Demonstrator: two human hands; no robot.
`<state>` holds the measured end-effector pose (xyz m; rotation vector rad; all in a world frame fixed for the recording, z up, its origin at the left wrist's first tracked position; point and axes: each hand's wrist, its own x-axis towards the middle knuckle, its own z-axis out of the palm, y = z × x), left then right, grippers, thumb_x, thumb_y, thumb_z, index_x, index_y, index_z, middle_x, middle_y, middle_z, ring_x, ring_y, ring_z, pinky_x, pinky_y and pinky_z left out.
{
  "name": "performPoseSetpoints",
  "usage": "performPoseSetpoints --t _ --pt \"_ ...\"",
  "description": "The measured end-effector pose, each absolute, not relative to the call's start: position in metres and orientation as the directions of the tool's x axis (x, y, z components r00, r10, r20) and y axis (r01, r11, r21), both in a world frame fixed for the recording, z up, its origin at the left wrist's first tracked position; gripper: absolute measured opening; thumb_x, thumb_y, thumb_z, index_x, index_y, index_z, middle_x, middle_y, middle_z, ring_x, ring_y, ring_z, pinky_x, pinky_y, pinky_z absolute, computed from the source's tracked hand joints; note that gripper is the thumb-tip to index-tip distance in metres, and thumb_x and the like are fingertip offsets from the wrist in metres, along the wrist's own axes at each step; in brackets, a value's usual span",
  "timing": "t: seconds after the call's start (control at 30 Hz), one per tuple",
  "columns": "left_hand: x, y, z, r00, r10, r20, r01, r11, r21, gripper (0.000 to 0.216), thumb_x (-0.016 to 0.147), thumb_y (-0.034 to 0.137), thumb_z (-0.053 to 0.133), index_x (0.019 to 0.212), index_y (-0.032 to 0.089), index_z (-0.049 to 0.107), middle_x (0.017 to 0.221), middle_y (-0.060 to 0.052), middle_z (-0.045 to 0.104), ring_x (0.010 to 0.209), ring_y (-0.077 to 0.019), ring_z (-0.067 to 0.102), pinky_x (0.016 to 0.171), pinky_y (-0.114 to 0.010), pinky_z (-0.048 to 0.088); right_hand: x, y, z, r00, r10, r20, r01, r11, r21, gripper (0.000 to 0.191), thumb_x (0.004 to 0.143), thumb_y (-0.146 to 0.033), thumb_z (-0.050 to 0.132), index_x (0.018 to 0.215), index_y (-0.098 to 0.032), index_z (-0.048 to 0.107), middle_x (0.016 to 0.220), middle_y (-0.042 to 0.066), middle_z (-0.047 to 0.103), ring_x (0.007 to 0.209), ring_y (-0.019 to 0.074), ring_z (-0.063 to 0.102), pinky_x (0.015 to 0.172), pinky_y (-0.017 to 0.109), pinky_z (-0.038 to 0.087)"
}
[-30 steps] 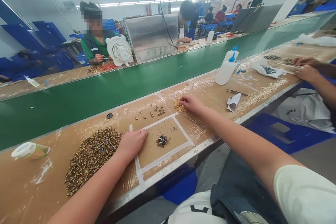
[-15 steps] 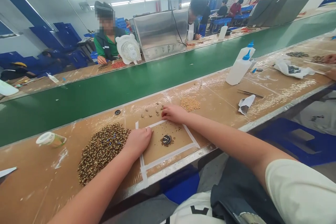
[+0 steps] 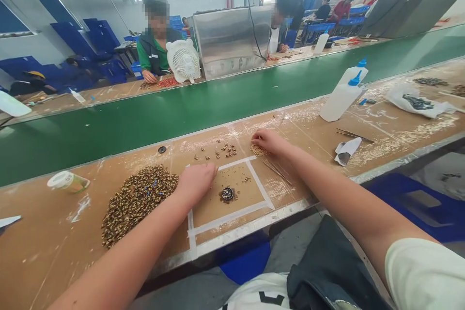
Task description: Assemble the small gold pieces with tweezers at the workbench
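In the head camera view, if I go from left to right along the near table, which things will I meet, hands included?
Cup with white lid, pile of dark and gold pieces, left hand, small round black dish, right hand, front bottle with blue tip, white bag.

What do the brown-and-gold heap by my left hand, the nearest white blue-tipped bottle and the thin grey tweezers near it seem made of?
Heap of small brown-and-gold pieces: perhaps metal or plated plastic, glossy from its glints.
White blue-tipped bottle: likely plastic, satin, from its milky walls.
Thin grey tweezers: probably metal, by their slim arms; finish unclear.
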<state>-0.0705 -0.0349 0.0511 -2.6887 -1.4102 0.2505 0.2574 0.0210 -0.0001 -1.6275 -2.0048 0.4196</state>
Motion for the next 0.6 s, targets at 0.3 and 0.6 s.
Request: performPoseSetpoints --t 0.3,0.6 --pt "0.079 0.038 0.063 0.669 0.722 -0.177 0.728 -0.684 -0.039 0.048 0.112 0.048 0.033 0.093 0.021 0.068 0.09 -0.009 0.077 0.08 -0.0248 0.07 0.07 -0.033 0.046 0.302 0.024 -0.019 0.079 0.875 0.478 0.599 0.342 -0.724 0.03 0.102 -0.041 0.06 0.094 -0.018 0.077 0.095 0.009 0.074 0.084 0.0198 0.064 0.08 0.034 0.05" --pt "0.127 0.067 0.072 0.707 0.674 -0.214 0.666 -0.737 -0.119 0.04 0.11 0.05 0.042 0.092 0.022 0.065 0.082 -0.006 0.07 0.072 -0.0216 0.062 0.067 -0.032 0.039 0.308 0.032 -0.023 0.193 0.827 0.527 0.451 0.402 -0.797 0.022 0.1 -0.036 0.066 0.089 -0.02 0.076 0.091 0.004 0.074 0.074 0.0157 0.059 0.075 0.032 0.046"
